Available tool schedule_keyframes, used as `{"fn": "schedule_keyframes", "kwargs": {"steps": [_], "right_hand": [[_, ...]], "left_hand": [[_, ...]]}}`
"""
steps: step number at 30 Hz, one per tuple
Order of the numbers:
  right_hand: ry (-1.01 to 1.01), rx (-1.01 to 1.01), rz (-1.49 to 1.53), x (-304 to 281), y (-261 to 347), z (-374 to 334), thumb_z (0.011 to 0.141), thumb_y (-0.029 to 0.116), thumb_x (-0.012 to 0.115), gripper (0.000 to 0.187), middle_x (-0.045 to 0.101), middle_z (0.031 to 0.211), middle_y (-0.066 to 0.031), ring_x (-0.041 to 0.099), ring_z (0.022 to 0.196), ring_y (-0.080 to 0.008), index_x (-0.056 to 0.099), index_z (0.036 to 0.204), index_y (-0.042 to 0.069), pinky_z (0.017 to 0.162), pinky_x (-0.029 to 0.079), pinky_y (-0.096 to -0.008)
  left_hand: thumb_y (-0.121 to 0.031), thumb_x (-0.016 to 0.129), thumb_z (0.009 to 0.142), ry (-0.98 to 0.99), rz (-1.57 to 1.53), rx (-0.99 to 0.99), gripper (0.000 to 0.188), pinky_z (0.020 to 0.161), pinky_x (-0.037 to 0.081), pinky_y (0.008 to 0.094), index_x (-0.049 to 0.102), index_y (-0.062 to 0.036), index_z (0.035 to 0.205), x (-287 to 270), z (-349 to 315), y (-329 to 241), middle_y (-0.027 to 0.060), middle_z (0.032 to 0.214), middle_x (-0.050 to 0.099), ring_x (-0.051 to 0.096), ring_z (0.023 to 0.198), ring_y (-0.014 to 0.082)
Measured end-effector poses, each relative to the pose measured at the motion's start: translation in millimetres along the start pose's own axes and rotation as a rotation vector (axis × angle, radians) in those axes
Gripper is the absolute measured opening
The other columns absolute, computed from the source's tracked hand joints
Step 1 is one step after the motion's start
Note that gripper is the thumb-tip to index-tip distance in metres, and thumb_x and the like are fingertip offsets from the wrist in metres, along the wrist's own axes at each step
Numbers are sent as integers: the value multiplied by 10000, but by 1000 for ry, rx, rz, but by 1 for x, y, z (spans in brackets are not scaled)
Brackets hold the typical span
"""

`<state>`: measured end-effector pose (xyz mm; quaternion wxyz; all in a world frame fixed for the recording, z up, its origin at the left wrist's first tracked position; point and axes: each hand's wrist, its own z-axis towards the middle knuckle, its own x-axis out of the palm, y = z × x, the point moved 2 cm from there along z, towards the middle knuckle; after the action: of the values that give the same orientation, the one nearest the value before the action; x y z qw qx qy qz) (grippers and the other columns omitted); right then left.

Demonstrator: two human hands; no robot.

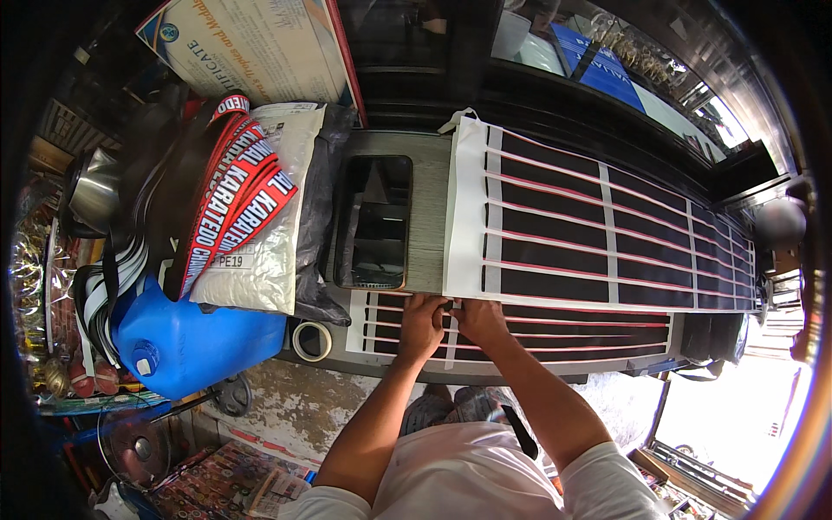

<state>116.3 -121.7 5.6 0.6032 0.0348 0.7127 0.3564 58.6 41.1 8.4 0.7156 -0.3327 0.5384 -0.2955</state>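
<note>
Left hand: palm down, fingers spread flat, pressing on the black strips near the counter's front edge; gripping nothing.
Right hand: just beside the left, fingers curled narrow, pinching a white tape strip that crosses the black strips.
Forearms: rising from the lower edge, converging over the front edge.
Black strips: red-edged, laid side by side along the front edge, running to the right end.
Taped sheet: further strips bound by white bands, behind the hands, reaching the back edge.
Open room: bare counter between sheet and dark phone.
Left end: tape roll at the front corner, white sack, blue canister.
Surroundings: crowded shop stall.
</note>
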Motion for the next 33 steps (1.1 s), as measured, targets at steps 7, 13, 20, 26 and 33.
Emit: {"fn": "schedule_keyframes", "kwargs": {"steps": [7, 13, 20, 26, 33], "right_hand": [[59, 133, -44, 0, 13, -4, 893, 152, 841, 376, 736, 1176, -207, 683, 1212, -452, 715, 1246, 136, 1023, 480, -645], [126, 104, -99, 2, 4, 0, 883, 102, 814, 348, 739, 1190, -221, 692, 1176, -477, 739, 1222, 124, 1002, 516, -630], [81, -16, -46, 2, -3, 3, 831, 2, 750, 370, 742, 1109, -246, 714, 1085, -494, 732, 1192, 80, 945, 558, -607], [123, 20, 49, 2, -13, 3, 800, -20, 711, 414, 748, 1037, -256, 732, 1004, -503, 729, 1207, 50, 879, 592, -591], [119, 63, 245, -8, -15, -7, 820, -33, 669, 354, 724, 1091, -301, 689, 1051, -560, 696, 1173, -25, 921, 579, -624]], "left_hand": [[45, 719, 893, -10, 17, -1, 304, 1038, 497, 525, 760, -47, 1180, -1, -2, -1, 158, 1200, 683, 628, 1159, 405], [52, 713, 888, 34, 23, -35, 319, 1036, 500, 525, 753, -45, 1190, -2, -2, -1, 155, 1223, 683, 623, 1163, 410], [63, 715, 881, 22, 13, -3, 322, 1028, 508, 524, 743, -38, 1185, -5, 0, -4, 161, 1276, 675, 619, 1167, 434], [-23, 747, 901, 43, 162, 27, 273, 970, 529, 537, 737, -43, 1173, -1, 0, -16, 148, 1207, 657, 625, 1142, 404], [-187, 758, 887, 170, 495, 123, 321, 892, 535, 541, 746, -83, 1190, 13, 7, -28, 125, 1183, 652, 650, 1139, 336]]}}
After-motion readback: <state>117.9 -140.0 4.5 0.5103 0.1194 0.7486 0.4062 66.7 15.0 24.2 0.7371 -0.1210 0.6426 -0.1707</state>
